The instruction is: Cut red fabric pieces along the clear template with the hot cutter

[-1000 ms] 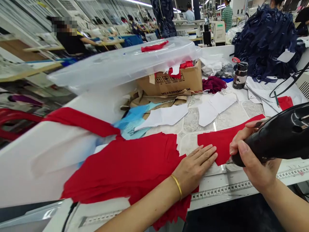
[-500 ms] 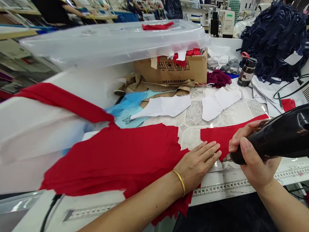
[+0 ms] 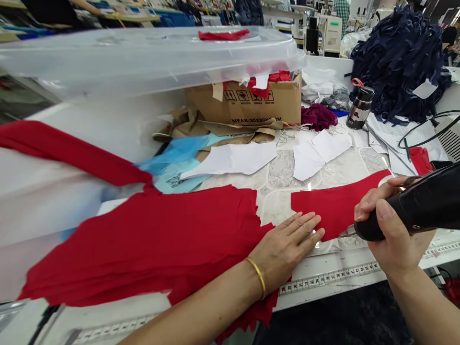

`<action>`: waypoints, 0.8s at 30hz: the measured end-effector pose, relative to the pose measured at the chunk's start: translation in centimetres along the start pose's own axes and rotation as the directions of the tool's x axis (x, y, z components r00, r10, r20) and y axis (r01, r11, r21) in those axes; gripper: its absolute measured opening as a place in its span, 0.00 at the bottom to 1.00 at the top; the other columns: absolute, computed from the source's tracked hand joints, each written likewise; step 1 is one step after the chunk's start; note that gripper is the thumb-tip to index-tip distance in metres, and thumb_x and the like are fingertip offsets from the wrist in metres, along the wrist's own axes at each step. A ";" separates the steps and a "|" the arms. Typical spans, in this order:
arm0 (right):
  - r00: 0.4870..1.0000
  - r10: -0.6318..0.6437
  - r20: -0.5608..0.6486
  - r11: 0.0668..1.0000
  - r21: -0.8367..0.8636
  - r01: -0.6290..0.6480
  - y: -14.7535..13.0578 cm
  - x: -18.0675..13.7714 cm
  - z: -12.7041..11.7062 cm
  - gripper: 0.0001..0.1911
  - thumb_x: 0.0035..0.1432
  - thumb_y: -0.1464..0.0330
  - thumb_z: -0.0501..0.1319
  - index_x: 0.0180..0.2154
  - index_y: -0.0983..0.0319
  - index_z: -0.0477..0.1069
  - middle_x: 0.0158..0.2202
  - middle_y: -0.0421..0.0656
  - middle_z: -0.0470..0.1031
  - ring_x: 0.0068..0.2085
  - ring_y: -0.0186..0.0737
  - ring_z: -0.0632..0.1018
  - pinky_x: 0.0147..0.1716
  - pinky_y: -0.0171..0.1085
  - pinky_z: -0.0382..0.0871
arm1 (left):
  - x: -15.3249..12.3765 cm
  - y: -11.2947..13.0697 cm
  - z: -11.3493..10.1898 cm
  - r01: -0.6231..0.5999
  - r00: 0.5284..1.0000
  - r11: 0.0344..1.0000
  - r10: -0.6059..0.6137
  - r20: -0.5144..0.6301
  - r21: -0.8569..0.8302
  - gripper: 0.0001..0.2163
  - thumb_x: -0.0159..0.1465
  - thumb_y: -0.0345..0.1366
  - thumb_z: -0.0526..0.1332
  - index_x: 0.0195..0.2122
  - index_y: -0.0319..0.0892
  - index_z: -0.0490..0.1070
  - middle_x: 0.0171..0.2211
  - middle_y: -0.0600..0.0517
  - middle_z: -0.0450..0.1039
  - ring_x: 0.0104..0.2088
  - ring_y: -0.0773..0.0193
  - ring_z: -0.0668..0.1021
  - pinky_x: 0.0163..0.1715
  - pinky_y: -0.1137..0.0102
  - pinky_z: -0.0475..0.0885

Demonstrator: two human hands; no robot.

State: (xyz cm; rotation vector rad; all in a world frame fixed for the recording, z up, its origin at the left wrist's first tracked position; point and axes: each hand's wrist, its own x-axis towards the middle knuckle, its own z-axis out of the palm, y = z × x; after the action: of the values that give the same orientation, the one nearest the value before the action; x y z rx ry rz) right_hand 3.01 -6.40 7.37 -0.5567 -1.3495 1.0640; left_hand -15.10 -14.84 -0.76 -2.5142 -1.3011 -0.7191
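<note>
My left hand, with a gold bangle at the wrist, lies flat with fingers stretched out. Its fingertips press the near left edge of a red fabric piece; its palm covers part of a stack of red fabric. In my right hand is a thick black tool that looks like electric scissors, fingers wrapped round its narrow front. The pointed metal tip sits at the lower edge of the fabric piece. Part of the tool runs off the right side of the view.
A tape measure runs along the table's front edge. White paper pieces lie behind the fabric, before a cardboard box. Above it juts a clear plastic lid. Farther right stand a dark bottle and a navy fabric heap.
The view has swung slightly right, so most things sit farther left. The black tool has moved right along the red piece's lower edge, showing more of its metal tip. My left hand stays flat.
</note>
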 end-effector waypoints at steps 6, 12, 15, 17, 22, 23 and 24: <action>1.000 0.018 0.003 0.999 -0.044 -0.018 0.1 -0.2 -0.2 0.11 0.59 0.70 0.65 0.42 0.56 0.66 0.26 0.33 0.73 0.24 0.34 0.76 0.25 0.38 0.73 | 0.2 -0.1 -0.7 -0.023 0.997 1.000 0.022 0.072 0.016 0.20 0.68 0.20 0.49 0.57 0.34 0.70 0.57 0.39 0.76 0.61 0.52 0.75 0.58 0.56 0.76; 0.999 -0.026 -0.034 0.997 -0.069 0.023 0.0 0.7 -1.8 0.13 0.59 0.67 0.66 0.44 0.56 0.66 0.25 0.33 0.72 0.24 0.34 0.75 0.26 0.39 0.74 | 0.4 -0.1 -1.1 -0.031 0.997 0.999 0.030 0.077 0.014 0.23 0.64 0.18 0.50 0.58 0.34 0.68 0.57 0.37 0.75 0.61 0.51 0.75 0.58 0.55 0.76; 0.997 -0.044 -0.064 0.997 -0.060 0.040 0.4 0.9 -2.2 0.12 0.60 0.66 0.66 0.44 0.56 0.67 0.25 0.33 0.72 0.23 0.34 0.74 0.26 0.38 0.73 | 0.1 -0.1 -0.7 -0.022 0.999 1.000 0.022 0.025 0.013 0.23 0.62 0.18 0.50 0.57 0.34 0.69 0.56 0.38 0.76 0.59 0.51 0.76 0.57 0.55 0.77; 0.996 -0.060 -0.069 0.997 -0.061 0.055 0.5 0.9 -2.1 0.11 0.60 0.67 0.66 0.42 0.56 0.67 0.25 0.34 0.73 0.23 0.34 0.75 0.25 0.38 0.74 | 0.0 -0.2 -0.3 -0.021 1.000 1.000 0.021 0.017 0.011 0.23 0.62 0.18 0.50 0.56 0.35 0.70 0.56 0.39 0.76 0.59 0.51 0.76 0.57 0.56 0.76; 0.996 -0.079 -0.051 0.994 -0.076 0.075 0.4 0.9 -2.4 0.10 0.61 0.67 0.66 0.42 0.56 0.67 0.25 0.33 0.73 0.23 0.35 0.76 0.24 0.39 0.73 | -0.3 -0.2 0.0 -0.010 1.000 1.000 0.010 -0.006 0.007 0.24 0.61 0.17 0.49 0.56 0.36 0.71 0.56 0.40 0.76 0.60 0.52 0.75 0.59 0.56 0.75; 0.995 -0.083 -0.063 0.994 -0.080 0.078 0.3 1.0 -2.6 0.11 0.60 0.66 0.66 0.44 0.56 0.67 0.25 0.33 0.73 0.23 0.35 0.75 0.24 0.39 0.73 | -0.2 -0.2 -0.1 -0.009 1.000 1.000 0.009 -0.021 0.009 0.25 0.62 0.17 0.48 0.56 0.36 0.71 0.56 0.40 0.76 0.60 0.52 0.75 0.59 0.56 0.75; 0.993 -0.087 -0.075 0.993 -0.087 0.081 0.3 1.1 -3.0 0.12 0.60 0.66 0.66 0.44 0.56 0.67 0.25 0.33 0.73 0.23 0.35 0.75 0.25 0.39 0.73 | -0.2 -0.2 -0.2 -0.014 1.000 1.000 0.014 -0.017 0.013 0.24 0.62 0.16 0.48 0.56 0.36 0.72 0.56 0.40 0.76 0.60 0.52 0.75 0.59 0.56 0.75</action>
State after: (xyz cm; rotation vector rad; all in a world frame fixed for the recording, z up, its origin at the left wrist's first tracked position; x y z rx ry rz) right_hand 5.63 -4.61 7.12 -0.5930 -1.3418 0.9112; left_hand -15.47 -14.91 -0.64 -2.4990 -1.2777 -0.7249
